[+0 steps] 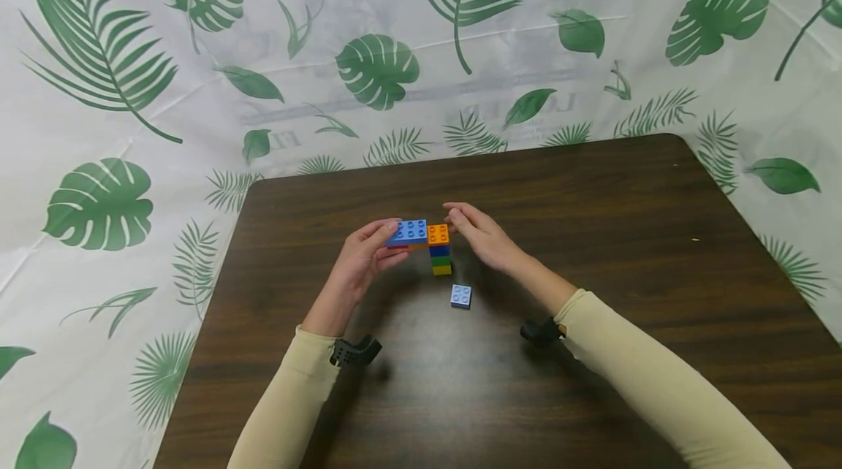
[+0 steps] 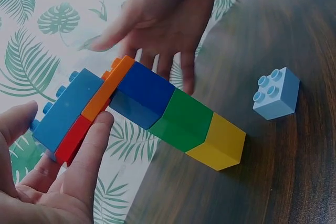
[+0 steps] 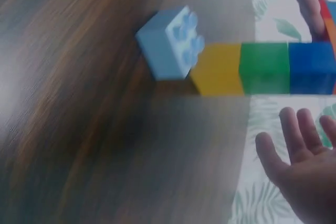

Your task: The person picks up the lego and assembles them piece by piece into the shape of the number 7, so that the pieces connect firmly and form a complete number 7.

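A tower of toy building bricks stands on the table, with a yellow brick (image 2: 218, 140) at the bottom, then a green brick (image 2: 184, 114) and a dark blue brick (image 2: 144, 93). Across its top lies a thin orange brick (image 2: 107, 88), jutting out to the left. A long blue brick (image 1: 411, 233) sits on the orange brick and a red brick (image 2: 72, 137). My left hand (image 1: 360, 258) pinches this overhang, thumb above and fingers below. Just right of the tower, my right hand (image 1: 488, 239) is held with extended fingers, touching nothing.
A loose light blue brick (image 1: 461, 296) lies studs up on the dark wooden table (image 1: 592, 235), in front of the tower. Behind the table hangs a white leaf-patterned sheet (image 1: 296, 104). Dark wrist devices show at both sleeves.
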Action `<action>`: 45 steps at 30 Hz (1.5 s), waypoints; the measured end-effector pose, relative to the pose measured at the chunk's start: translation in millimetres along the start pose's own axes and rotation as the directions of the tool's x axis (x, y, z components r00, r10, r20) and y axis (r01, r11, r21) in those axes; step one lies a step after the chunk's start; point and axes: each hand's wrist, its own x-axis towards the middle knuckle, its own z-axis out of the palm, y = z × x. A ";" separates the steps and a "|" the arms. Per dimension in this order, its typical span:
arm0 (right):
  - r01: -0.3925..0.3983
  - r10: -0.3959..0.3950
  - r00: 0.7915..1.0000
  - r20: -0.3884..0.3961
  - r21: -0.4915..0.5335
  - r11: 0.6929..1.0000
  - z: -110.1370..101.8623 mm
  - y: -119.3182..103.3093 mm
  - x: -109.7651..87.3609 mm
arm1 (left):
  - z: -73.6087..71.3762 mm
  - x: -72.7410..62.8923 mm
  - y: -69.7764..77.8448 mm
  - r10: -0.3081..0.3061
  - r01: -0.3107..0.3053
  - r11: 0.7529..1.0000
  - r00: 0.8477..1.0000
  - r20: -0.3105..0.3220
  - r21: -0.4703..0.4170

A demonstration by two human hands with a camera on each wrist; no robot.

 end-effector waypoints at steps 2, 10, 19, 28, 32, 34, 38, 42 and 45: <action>-0.007 0.004 0.999 -0.049 -0.058 0.998 -6.1 6.9 -5.7 | -0.2 -0.1 0.2 0.000 0.000 1.000 1.000 0.002 0.008; 0.090 -0.040 0.989 0.144 -0.360 0.929 -6.9 33.5 -37.7 | -2.6 0.0 -3.0 0.019 -0.022 0.995 0.999 0.033 0.097; 0.178 -0.020 0.962 0.273 -0.569 0.803 12.7 33.7 -52.7 | -2.5 -0.9 -5.4 0.061 -0.071 0.986 0.995 0.075 0.149; 0.207 -0.043 0.955 0.293 -0.558 0.804 9.6 28.4 -54.6 | -1.8 -1.2 -6.5 0.062 -0.073 0.988 0.995 0.084 0.136; 0.291 -0.150 0.937 0.314 -0.468 0.835 2.6 15.3 -54.2 | -1.9 -2.1 -8.0 0.075 -0.088 0.987 0.992 0.098 0.131; 0.348 -0.237 0.924 0.301 -0.401 0.847 -2.1 6.0 -53.1 | -1.9 -2.0 -8.6 0.080 -0.092 0.988 0.992 0.099 0.124; 0.459 -0.409 0.887 0.213 -0.317 0.830 -10.4 -11.8 -47.2 | -1.5 -1.0 -8.8 0.073 -0.082 0.990 0.994 0.086 0.110; 0.482 -0.484 0.871 0.090 -0.354 0.802 -16.3 -24.4 -37.2 | -1.4 -0.3 -8.4 0.065 -0.073 0.991 0.995 0.076 0.111; 0.447 -0.474 0.880 0.035 -0.398 0.801 -17.9 -28.5 -30.5 | -1.8 -0.9 -8.2 0.064 -0.073 0.991 0.995 0.077 0.112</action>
